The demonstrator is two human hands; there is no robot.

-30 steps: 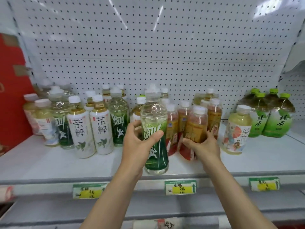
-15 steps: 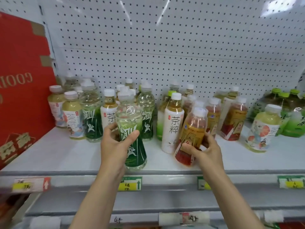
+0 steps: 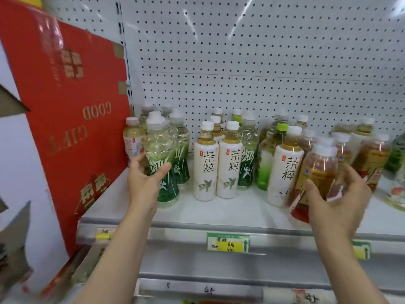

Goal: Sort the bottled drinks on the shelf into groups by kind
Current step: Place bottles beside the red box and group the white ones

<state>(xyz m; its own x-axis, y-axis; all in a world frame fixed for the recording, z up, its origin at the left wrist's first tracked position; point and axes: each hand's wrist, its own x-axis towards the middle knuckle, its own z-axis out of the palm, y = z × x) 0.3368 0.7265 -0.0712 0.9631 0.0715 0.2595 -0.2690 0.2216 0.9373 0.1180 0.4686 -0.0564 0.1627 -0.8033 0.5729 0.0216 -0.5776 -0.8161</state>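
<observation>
My left hand [image 3: 145,179] grips a clear bottle with a dark green label [image 3: 161,159], standing near the shelf's left end beside another of its kind [image 3: 180,150]. My right hand [image 3: 335,198] grips an amber tea bottle with a red-orange label [image 3: 318,172], tilted at the front right. Two white-label tea bottles [image 3: 215,163] stand between my hands, and a third [image 3: 285,165] is just left of the amber bottle. A light green bottle with a green cap [image 3: 268,154] stands behind it. More amber bottles [image 3: 370,156] cluster at the right.
A large red gift box [image 3: 65,119] leans against the shelf's left end. White pegboard [image 3: 263,62] backs the shelf [image 3: 230,211]. A pale peach bottle [image 3: 131,139] stands in the far left corner. Price tags [image 3: 228,242] hang on the shelf's front rail, with a lower shelf beneath.
My left hand has carried the green-label bottle leftward along the shelf, up beside its like at the left end. My right hand still holds the amber bottle, which is tilted.
</observation>
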